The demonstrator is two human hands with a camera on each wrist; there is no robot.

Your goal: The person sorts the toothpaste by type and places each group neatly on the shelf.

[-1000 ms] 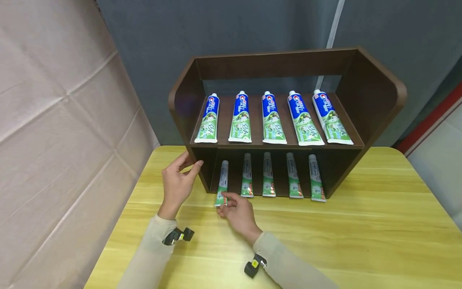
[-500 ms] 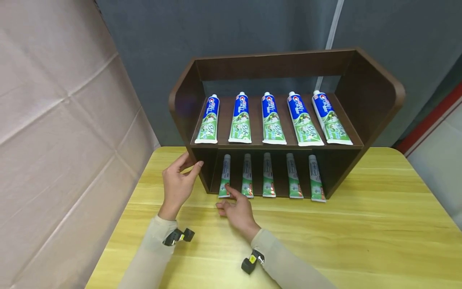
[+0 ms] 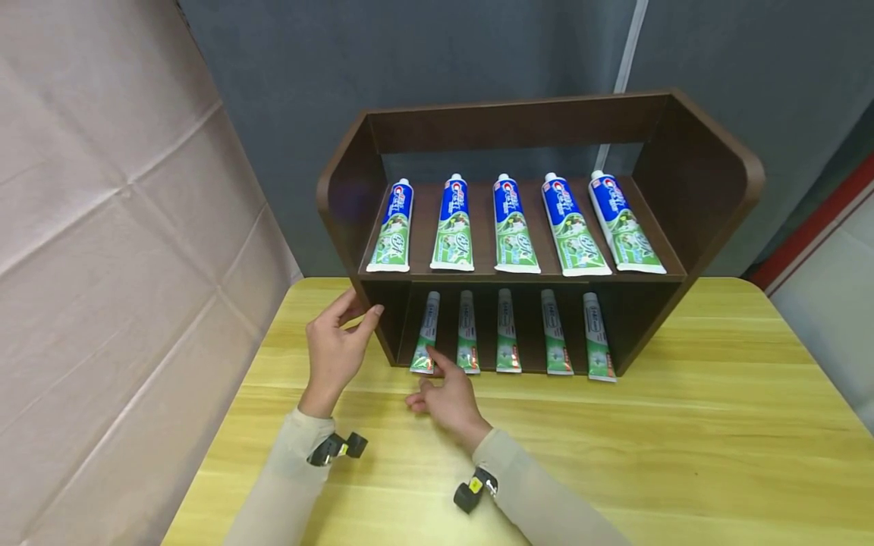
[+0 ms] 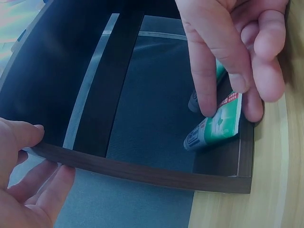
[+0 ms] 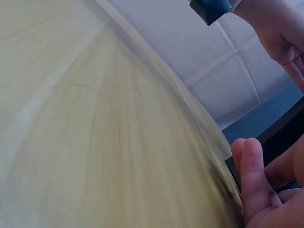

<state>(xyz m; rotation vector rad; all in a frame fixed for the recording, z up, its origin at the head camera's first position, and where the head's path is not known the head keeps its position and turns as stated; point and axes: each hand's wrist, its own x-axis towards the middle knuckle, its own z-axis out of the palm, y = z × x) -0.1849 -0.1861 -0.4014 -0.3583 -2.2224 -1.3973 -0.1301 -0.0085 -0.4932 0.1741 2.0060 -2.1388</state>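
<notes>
On the table stands a dark brown two-tier shelf. My left hand grips its left side panel, with the thumb and fingers on opposite faces in the left wrist view. My right hand is at the front of the lower tier. One extended finger touches the green end of the leftmost silver-and-green toothpaste tube, which lies slightly tilted, cap toward the back. The thumb is away from that tube, and the other fingers are loosely bent below the shelf's front edge. In the right wrist view the tube is hidden.
Several more silver-and-green tubes lie in a row along the lower tier. Larger blue-and-green toothpaste tubes line the upper tier. The yellow wood table extends in front, with a pale wall covering at the left.
The leftmost lower tube has slid back into the shelf and turned slightly. My right hand has released its pinch, leaving one finger on the tube. The left hand has stayed put.
</notes>
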